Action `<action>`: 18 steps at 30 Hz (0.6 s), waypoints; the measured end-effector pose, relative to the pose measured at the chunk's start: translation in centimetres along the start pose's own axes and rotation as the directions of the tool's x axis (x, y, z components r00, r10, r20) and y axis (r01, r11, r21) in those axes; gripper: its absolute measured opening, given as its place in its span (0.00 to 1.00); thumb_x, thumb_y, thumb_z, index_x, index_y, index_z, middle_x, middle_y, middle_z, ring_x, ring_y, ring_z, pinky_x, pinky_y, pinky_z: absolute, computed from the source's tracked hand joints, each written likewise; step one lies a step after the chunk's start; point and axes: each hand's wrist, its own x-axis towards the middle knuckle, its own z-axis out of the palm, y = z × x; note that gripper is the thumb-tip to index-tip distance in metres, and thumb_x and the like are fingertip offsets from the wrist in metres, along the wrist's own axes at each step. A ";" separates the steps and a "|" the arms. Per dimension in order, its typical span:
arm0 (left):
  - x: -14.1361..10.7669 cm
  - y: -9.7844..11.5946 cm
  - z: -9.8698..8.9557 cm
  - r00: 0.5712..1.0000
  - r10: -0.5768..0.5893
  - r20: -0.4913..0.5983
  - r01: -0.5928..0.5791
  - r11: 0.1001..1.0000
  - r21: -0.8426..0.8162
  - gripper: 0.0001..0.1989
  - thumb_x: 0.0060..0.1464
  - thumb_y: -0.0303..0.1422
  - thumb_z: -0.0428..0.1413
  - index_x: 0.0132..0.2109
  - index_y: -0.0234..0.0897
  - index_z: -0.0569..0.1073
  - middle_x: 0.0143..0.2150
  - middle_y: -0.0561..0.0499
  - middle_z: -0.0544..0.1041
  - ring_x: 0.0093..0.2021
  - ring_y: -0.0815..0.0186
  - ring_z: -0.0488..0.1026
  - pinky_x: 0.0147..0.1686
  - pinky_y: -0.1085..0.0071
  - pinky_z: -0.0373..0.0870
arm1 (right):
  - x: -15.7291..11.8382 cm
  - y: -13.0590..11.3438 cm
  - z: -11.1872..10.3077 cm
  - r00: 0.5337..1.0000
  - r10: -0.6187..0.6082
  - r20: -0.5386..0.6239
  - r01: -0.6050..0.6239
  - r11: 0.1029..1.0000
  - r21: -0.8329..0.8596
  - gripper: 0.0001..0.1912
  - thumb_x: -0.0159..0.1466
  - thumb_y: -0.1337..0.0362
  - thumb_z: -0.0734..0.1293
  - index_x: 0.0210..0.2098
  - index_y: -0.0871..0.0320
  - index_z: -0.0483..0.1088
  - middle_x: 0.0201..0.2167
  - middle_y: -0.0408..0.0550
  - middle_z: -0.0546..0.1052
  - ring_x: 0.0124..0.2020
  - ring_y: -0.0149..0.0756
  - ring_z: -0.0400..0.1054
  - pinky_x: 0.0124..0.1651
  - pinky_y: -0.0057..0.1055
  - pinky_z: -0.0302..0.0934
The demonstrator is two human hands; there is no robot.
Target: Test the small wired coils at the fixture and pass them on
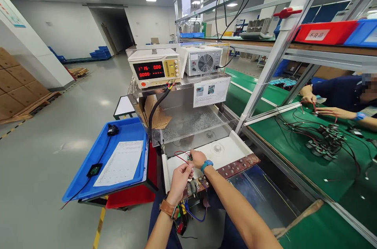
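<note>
My right hand [198, 158], with a blue band at its wrist, is closed around a small green circuit board [190, 157], mostly hidden by the fingers. A thin red wire [179, 152] loops out to the left of the board. Just in front, my left hand [179, 182], below which sits a brown strap, pinches the wire near the board; its fingertips almost touch my right hand. Both hands are over the front of a white tray [210, 150]. Under them runs a brown bar [238, 165] with rows of metal studs and a clamp-like fitting.
A power supply [154, 69] with red digits stands on a metal stand ahead. Left is a blue tray [110, 123] holding a paper sheet [119, 162] and a cabled black device. On the right, a co-worker's hands [335, 112] handle wires beside piled wired parts [326, 139] on green matting.
</note>
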 end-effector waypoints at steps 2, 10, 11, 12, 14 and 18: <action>0.3 -0.7 0.0 0.999 0.026 -0.041 -0.024 0.999 0.035 0.27 0.42 0.57 0.61 0.29 0.34 0.75 0.23 0.54 0.70 0.27 0.67 0.65 0.30 0.72 0.62 | 0.1 0.0 0.1 1.000 0.018 0.006 -0.018 1.000 -0.005 0.21 0.60 0.52 0.68 0.46 0.60 0.69 0.41 0.57 0.80 0.43 0.46 0.74 0.39 0.31 0.58; 0.7 -2.8 -0.1 0.995 0.058 -0.081 -0.046 0.989 0.141 0.26 0.45 0.58 0.58 0.26 0.37 0.72 0.22 0.54 0.69 0.26 0.67 0.63 0.30 0.71 0.59 | -0.1 -0.1 0.0 0.998 0.066 0.021 -0.066 0.998 -0.018 0.30 0.60 0.42 0.67 0.50 0.60 0.67 0.42 0.59 0.79 0.45 0.48 0.74 0.42 0.33 0.60; 0.8 -2.9 -0.1 0.996 0.054 -0.068 -0.044 0.988 0.149 0.26 0.45 0.58 0.58 0.26 0.36 0.73 0.22 0.54 0.69 0.26 0.67 0.64 0.30 0.71 0.60 | -0.1 0.0 0.0 0.998 0.054 0.020 -0.053 0.998 -0.016 0.30 0.60 0.42 0.67 0.50 0.60 0.67 0.42 0.58 0.79 0.45 0.48 0.74 0.42 0.33 0.60; 0.9 -3.0 -0.1 0.997 0.050 -0.056 -0.040 0.987 0.157 0.26 0.46 0.57 0.58 0.27 0.36 0.73 0.22 0.53 0.70 0.26 0.67 0.64 0.30 0.71 0.60 | -0.2 0.1 0.0 0.999 0.038 0.018 -0.037 0.999 -0.013 0.29 0.61 0.43 0.67 0.51 0.59 0.67 0.43 0.57 0.79 0.44 0.47 0.74 0.42 0.33 0.59; 1.1 -3.2 -0.1 0.998 0.044 -0.036 -0.037 0.984 0.173 0.25 0.47 0.56 0.57 0.28 0.35 0.74 0.23 0.52 0.71 0.26 0.67 0.64 0.30 0.71 0.60 | -0.1 0.3 0.1 1.000 0.014 0.021 -0.014 1.000 -0.004 0.25 0.62 0.46 0.66 0.50 0.57 0.67 0.43 0.55 0.79 0.44 0.46 0.74 0.41 0.33 0.59; 1.7 -3.3 0.0 0.998 0.059 0.002 -0.058 0.973 0.223 0.24 0.47 0.54 0.57 0.27 0.35 0.75 0.24 0.52 0.72 0.28 0.65 0.65 0.31 0.70 0.60 | 0.4 0.8 0.4 0.998 0.027 0.065 -0.029 0.999 0.036 0.22 0.62 0.49 0.67 0.49 0.55 0.68 0.42 0.52 0.79 0.44 0.45 0.74 0.39 0.31 0.57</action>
